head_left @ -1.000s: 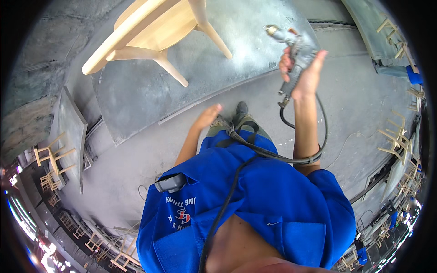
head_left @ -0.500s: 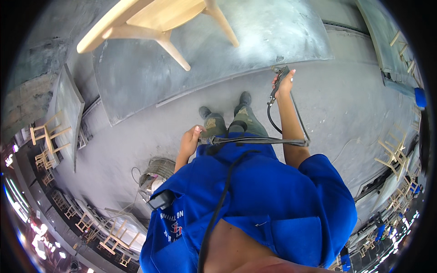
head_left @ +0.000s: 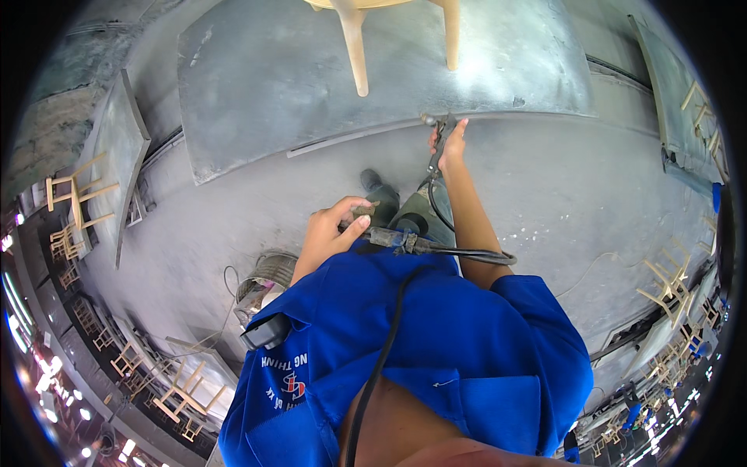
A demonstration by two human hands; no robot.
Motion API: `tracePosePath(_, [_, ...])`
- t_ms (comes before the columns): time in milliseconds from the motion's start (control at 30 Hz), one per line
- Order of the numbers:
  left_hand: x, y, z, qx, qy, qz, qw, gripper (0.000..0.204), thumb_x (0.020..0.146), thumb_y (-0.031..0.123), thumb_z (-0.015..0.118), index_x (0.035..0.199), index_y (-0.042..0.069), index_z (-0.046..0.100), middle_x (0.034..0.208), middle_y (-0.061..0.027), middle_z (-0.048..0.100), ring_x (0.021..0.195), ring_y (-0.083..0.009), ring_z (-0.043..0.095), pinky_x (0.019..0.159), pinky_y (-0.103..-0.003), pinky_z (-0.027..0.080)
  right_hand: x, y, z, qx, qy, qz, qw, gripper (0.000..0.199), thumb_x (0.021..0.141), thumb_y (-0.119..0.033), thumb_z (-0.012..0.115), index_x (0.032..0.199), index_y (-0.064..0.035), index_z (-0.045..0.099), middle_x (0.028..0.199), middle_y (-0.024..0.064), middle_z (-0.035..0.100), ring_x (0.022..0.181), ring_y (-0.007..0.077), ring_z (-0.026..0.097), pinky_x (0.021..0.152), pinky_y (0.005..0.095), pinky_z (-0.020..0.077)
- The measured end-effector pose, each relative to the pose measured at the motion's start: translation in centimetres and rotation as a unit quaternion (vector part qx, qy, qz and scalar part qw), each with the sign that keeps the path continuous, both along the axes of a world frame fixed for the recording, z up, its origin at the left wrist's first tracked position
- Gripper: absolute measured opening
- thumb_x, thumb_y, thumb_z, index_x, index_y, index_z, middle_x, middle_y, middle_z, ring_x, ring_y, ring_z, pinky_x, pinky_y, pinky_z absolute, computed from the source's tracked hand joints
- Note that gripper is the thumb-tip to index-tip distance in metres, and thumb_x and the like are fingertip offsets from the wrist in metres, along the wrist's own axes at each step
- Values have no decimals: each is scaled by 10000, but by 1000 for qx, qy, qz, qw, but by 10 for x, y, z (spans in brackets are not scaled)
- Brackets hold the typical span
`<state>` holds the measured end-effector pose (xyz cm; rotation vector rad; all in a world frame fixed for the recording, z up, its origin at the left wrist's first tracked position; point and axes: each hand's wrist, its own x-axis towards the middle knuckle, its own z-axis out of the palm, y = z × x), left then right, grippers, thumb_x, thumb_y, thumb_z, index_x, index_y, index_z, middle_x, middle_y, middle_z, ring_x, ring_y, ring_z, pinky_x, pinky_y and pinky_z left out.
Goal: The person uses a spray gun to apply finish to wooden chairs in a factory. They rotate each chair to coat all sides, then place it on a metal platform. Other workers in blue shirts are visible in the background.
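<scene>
A grey metal spray gun (head_left: 438,138) sits clasped in the right hand (head_left: 450,148), far from the body. The left hand (head_left: 333,230), fingers (head_left: 354,226) curled, grips its black rubber hose (head_left: 436,251) near the blue shirt (head_left: 436,350).

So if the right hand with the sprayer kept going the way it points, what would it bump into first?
Probably the grey platform just ahead of the right hand and its spray gun, before the wooden chair legs; depth is hard to judge.

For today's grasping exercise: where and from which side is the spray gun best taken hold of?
Take the spray gun by its handle, from the side nearest the person, as the right hand does. Its nozzle end points away toward the grey platform, and the hose trails back.
</scene>
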<state>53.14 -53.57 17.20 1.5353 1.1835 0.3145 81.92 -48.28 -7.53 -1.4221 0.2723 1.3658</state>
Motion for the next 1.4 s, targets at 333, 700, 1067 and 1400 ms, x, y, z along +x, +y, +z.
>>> tracePosePath(333, [-44,26,-11,-20,-93,-117,989,409,864,393,777,1164,129,690,653,-48,639,589,-164,550,608,-309,436,-32,-30,146,264,73,-78,959,897,946,-841,160,966,-39,562,680,43,510,574,174,492,435,285,320])
tracePosePath(700, [-2,50,18,71,-268,-246,929,397,882,391,765,1185,148,683,544,-22,438,509,-168,387,531,-321,334,-75,-62,409,340,-308,149,876,992,924,-865,196,1109,30,583,725,56,546,591,127,516,427,224,324])
tracePosePath(1067, [-1,49,25,3,-346,-222,912,387,915,340,744,1184,70,682,551,18,435,549,-87,386,573,-275,333,3,-24,521,157,-640,52,751,736,1044,-669,314,1049,-23,667,738,-9,602,586,58,539,440,210,342])
tracePosePath(1400, [20,254,32,371,-237,195,876,764,1038,412,552,1601,13,224,1646,-179,283,1515,-309,272,1233,-438,217,93,-125,422,149,-592,-41,791,858,969,-808,256,1149,-60,638,760,19,610,633,95,563,443,224,316])
